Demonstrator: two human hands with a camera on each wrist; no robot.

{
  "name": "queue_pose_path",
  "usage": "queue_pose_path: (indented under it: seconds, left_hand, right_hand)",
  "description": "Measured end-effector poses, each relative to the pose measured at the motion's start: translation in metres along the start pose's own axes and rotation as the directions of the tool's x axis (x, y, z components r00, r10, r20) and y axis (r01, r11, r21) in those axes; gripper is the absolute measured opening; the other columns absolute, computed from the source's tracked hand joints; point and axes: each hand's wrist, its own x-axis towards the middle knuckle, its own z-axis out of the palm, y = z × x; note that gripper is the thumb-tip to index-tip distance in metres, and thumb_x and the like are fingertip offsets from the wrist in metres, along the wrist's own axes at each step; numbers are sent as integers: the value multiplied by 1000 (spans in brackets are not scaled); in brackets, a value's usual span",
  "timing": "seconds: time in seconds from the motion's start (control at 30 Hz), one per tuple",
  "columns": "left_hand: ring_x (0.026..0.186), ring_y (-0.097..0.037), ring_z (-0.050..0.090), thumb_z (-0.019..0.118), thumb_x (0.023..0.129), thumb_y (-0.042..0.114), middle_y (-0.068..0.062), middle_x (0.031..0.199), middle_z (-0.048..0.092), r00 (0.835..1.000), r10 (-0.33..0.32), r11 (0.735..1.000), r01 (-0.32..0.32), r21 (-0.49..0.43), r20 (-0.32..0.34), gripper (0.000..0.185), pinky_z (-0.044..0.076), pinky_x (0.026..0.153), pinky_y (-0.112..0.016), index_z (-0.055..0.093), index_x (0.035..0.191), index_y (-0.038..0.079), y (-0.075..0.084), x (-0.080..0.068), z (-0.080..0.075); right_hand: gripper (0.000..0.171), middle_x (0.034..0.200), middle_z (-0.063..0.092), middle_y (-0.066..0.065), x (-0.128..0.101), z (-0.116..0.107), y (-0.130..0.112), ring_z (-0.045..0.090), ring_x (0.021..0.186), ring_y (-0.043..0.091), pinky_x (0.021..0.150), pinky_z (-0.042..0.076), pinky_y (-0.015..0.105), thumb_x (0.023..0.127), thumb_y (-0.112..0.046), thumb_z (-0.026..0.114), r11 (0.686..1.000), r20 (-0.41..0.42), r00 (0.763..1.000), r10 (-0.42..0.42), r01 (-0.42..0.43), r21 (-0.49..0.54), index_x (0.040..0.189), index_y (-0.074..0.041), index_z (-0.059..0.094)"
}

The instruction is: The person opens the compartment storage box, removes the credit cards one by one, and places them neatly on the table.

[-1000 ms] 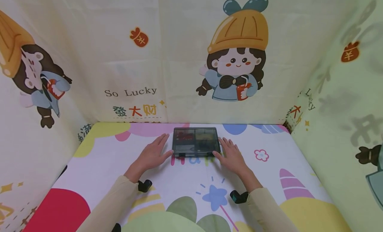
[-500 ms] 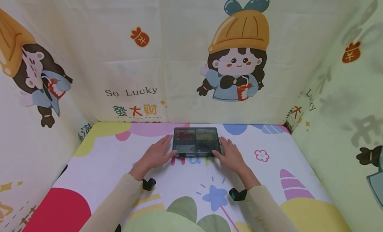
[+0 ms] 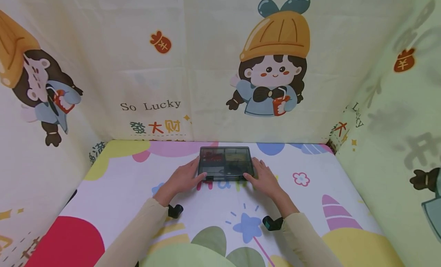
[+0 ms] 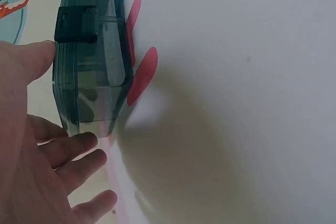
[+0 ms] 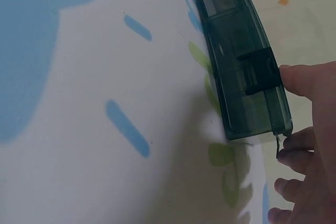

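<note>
While stretched forward in beige sleeves [image 3: 136,230], touches with spread, loosely bent fingers of left hand [image 3: 182,179] and right hand [image 3: 270,181], without gripping, both ends of a rectangular box [image 3: 237,163] in smoky translucent plastic. Lies closed, with dark latches [image 4: 76,24] frontward, on the smooth printed surface [image 3: 127,198], before creased cream cloth [image 3: 208,48].

Your head view looks forward and down over the bench [image 3: 213,205]; your wrist views, turned sideways, look closely at opposite ends of the tinted plastic latched case [image 3: 237,169] all three share.
</note>
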Motion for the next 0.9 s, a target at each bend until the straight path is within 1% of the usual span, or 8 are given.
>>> queue_pose_path:
  seconds: [0.23, 0.4, 0.53, 0.67, 0.73, 0.9]
  left_hand:
    - [145, -32, 32, 54, 95, 49, -12, 161, 23, 998, 7, 998, -3, -62, 59, 86, 31, 116, -50, 8, 156, 9, -1, 3, -4]
    - [146, -32, 29, 54, 95, 48, -12, 161, 22, 997, 16, 997, -10, -74, 78, 87, 31, 117, -50, 8, 156, 9, -5, 7, -3]
    - [144, -32, 33, 55, 95, 47, -12, 161, 24, 997, 29, 996, -22, -88, 71, 86, 32, 116, -50, 9, 156, 9, -7, 9, -2]
    - [143, -31, 34, 57, 94, 47, -10, 161, 25, 998, 25, 994, -18, -107, 63, 87, 32, 115, -50, 10, 156, 11, -8, 9, -1]
    - [143, -30, 35, 57, 93, 48, -9, 160, 26, 998, 22, 995, -16, -100, 63, 87, 33, 115, -50, 10, 156, 12, -8, 10, -1]
    - [137, -30, 43, 60, 92, 46, -13, 157, 32, 997, 53, 995, -49, -85, 49, 86, 37, 113, -49, 16, 155, 8, -6, 11, -5]
  right_hand:
    - [83, 160, 21, 17, 0, -2, -6, 13, 150, 38, 120, 14, 56, 93, -48, 55, 999, 12, 999, 35, -35, 23, 154, -4, 20]
    - [83, 160, 21, 18, 0, 0, -8, 13, 150, 37, 121, 15, 56, 93, -47, 56, 998, 17, 999, 47, -47, 31, 153, -3, 20]
    - [82, 160, 21, 20, 0, 3, -11, 17, 148, 39, 120, 17, 56, 93, -44, 57, 997, 12, 998, 58, -58, 50, 153, -2, 20]
    - [82, 160, 18, 22, 0, 4, -12, 22, 147, 40, 120, 17, 57, 93, -40, 58, 993, 23, 997, 72, -74, 91, 153, -1, 18]
    - [82, 160, 16, 21, 1, 4, -12, 21, 147, 40, 119, 18, 57, 94, -39, 58, 990, 37, 996, 78, -82, 112, 154, -2, 16]
    - [84, 163, 7, 18, 1, 5, -10, 14, 149, 39, 119, 19, 57, 95, -36, 57, 969, 78, 992, 101, -116, 217, 155, -5, 8]
